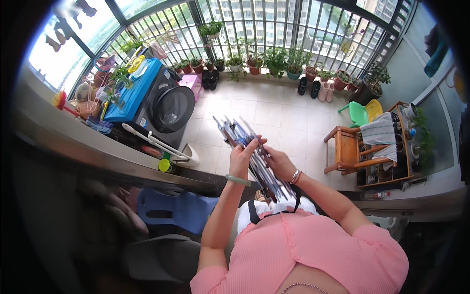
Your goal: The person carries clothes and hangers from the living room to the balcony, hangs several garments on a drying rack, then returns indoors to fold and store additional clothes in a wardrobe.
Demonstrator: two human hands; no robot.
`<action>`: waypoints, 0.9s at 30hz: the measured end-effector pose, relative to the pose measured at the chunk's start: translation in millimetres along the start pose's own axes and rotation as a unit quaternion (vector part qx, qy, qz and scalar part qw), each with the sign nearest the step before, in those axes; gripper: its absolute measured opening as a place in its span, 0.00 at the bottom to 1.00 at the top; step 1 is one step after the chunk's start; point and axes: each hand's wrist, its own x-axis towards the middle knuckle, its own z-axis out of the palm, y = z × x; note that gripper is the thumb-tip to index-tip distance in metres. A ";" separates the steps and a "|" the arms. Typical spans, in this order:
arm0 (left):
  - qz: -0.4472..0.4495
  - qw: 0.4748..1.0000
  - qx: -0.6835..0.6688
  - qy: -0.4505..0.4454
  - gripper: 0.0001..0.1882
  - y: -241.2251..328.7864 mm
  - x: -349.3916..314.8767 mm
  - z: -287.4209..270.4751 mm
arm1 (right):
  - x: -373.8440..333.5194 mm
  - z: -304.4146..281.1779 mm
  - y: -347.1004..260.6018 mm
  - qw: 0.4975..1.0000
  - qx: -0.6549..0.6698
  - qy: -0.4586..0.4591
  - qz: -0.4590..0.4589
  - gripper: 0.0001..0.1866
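Note:
In front of my body I hold a thick bundle of thin grey, blue and dark pieces that look like clothes hangers (267,177), stacked together and seen edge-on. Motion blurs their far ends, so single pieces are hard to make out. My left hand (241,159) is closed round the bundle's upper left side, a pale green bangle on that wrist. On the other side, my right hand (279,164) grips the bundle a little lower, wearing a silver bracelet. The lower ends reach close to my pink top (293,235).
A washing machine (172,109) with its round door open stands left, under a blue cover (132,93). A white dustpan (188,156) is near the threshold. Potted plants (275,60) and shoes line the railing. Right are a wooden chair (340,149) and a green child's chair (360,112).

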 end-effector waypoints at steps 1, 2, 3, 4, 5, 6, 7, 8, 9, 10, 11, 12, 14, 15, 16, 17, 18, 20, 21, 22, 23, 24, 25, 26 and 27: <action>-0.012 1.000 -0.010 -0.011 0.14 7.7 19.4 -3.0 | 18.8 -2.8 2.1 1.000 -0.011 0.009 -0.002 0.22; -0.017 1.000 -0.012 -0.014 0.15 15.3 40.1 -7.9 | 40.3 -3.9 5.8 1.000 -0.013 0.015 -0.010 0.22; -0.022 0.999 -0.016 -0.017 0.15 21.5 60.5 -13.2 | 61.7 -4.3 10.1 1.000 -0.017 0.019 -0.018 0.22; -0.020 0.999 -0.022 -0.026 0.15 27.3 79.4 -20.4 | 83.0 -4.7 10.1 1.000 -0.004 0.014 -0.007 0.22; -0.024 0.999 -0.033 -0.025 0.17 31.0 99.3 -25.6 | 103.0 -6.1 8.5 0.999 0.013 0.000 0.033 0.22; -0.026 0.999 -0.036 -0.025 0.18 36.9 122.1 -29.2 | 127.9 -6.6 14.2 0.999 0.017 -0.002 0.027 0.21; -0.028 0.999 -0.039 -0.025 0.18 41.2 143.8 -32.2 | 150.4 -8.2 21.3 1.000 0.021 -0.005 0.021 0.21; -0.023 0.999 -0.037 -0.025 0.20 44.4 164.4 -34.1 | 171.0 -10.1 27.9 1.000 0.013 -0.006 0.018 0.21; -0.028 0.999 -0.031 -0.028 0.23 48.3 188.4 -37.7 | 194.9 -15.2 26.0 0.998 0.036 -0.029 0.041 0.21; -0.027 0.999 -0.021 -0.021 0.26 53.3 211.4 -43.4 | 220.1 -14.7 32.3 0.998 0.030 -0.039 0.032 0.21; -0.027 0.999 -0.012 -0.014 0.28 58.0 234.0 -49.9 | 245.4 -13.4 38.5 0.998 0.024 -0.049 0.024 0.20; -0.024 0.999 -0.026 -0.012 0.30 62.3 260.0 -56.4 | 273.1 -16.2 41.1 0.998 0.012 -0.058 0.024 0.20; -0.021 0.998 -0.054 0.002 0.34 73.7 310.5 -70.7 | 329.0 -15.8 45.6 0.998 -0.003 -0.066 0.024 0.17; -0.018 0.997 -0.073 0.001 0.34 80.4 332.8 -77.2 | 355.3 -14.7 47.7 0.998 -0.014 -0.060 -0.010 0.17; 0.001 0.997 -0.079 0.010 0.35 86.9 354.7 -81.6 | 383.3 -19.3 49.6 0.997 -0.021 -0.080 -0.012 0.17; 0.020 0.996 -0.085 0.018 0.35 94.9 376.4 -85.3 | 411.8 -24.0 50.1 0.995 -0.029 -0.099 -0.015 0.17; 0.022 0.994 -0.101 0.023 0.34 100.5 392.9 -93.7 | 435.6 -20.7 53.1 0.994 -0.013 -0.095 -0.047 0.17; 0.021 0.992 -0.111 0.053 0.31 112.1 429.1 -109.2 | 482.8 -14.8 54.6 0.994 -0.029 -0.098 -0.043 0.17; 0.029 0.991 -0.115 0.070 0.30 118.9 448.2 -118.7 | 509.3 -11.3 53.8 0.993 -0.038 -0.102 -0.050 0.18; 0.017 0.993 -0.089 0.071 0.24 124.4 464.1 -127.9 | 533.7 -9.5 53.0 0.990 -0.073 -0.095 -0.078 0.18; 0.010 0.991 -0.076 0.106 0.17 128.6 482.3 -131.1 | 557.4 -8.8 51.7 0.984 -0.108 -0.088 -0.108 0.19; 0.016 0.990 -0.058 0.131 0.15 128.6 501.8 -137.1 | 576.9 -7.4 52.8 0.978 -0.141 -0.080 -0.135 0.19; 0.021 0.987 -0.039 0.155 0.13 130.3 522.8 -143.2 | 596.3 -5.7 55.1 0.969 -0.173 -0.071 -0.161 0.19; 0.015 0.985 -0.045 0.168 0.12 132.5 544.0 -149.4 | 623.7 -3.5 63.1 0.963 -0.174 -0.057 -0.200 0.19; 0.015 0.982 -0.036 0.183 0.12 130.6 567.3 -160.5 | 650.1 -2.5 59.9 0.965 -0.149 -0.059 -0.206 0.18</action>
